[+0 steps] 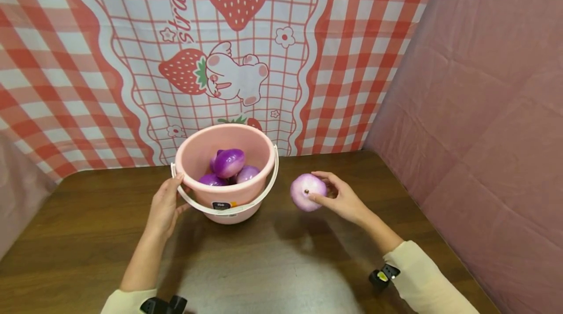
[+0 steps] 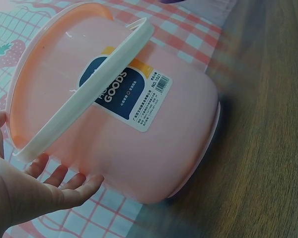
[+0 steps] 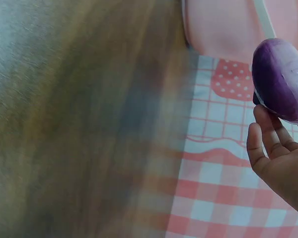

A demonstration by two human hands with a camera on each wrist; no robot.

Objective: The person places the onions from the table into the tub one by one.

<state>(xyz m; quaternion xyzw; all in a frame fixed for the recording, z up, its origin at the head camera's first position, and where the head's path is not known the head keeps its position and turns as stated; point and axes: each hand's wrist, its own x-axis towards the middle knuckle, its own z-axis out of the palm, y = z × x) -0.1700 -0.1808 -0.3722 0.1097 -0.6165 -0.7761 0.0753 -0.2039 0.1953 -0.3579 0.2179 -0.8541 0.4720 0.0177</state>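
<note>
A pink bucket (image 1: 259, 196) with a white handle (image 1: 235, 210) hanging down its front stands on the table. Inside it lie several purple onions (image 1: 229, 163), partly hidden by the bucket wall. My left hand (image 1: 163, 205) holds the bucket's left side, thumb at the rim and fingers along the outer wall; the left wrist view shows these fingers under the bucket's side (image 2: 154, 163). To the right of the bucket, my right hand (image 1: 343, 200) grips a pale purple onion (image 1: 303, 189) between thumb and fingers, above the table. Its darker side shows in the right wrist view.
The brown wooden table (image 1: 264, 265) ends at the back against a red-and-white checked cloth (image 1: 352, 59) with strawberry prints. A plain pink cloth (image 1: 484, 108) hangs along the right side. Both wrists wear small black cameras (image 1: 383, 276).
</note>
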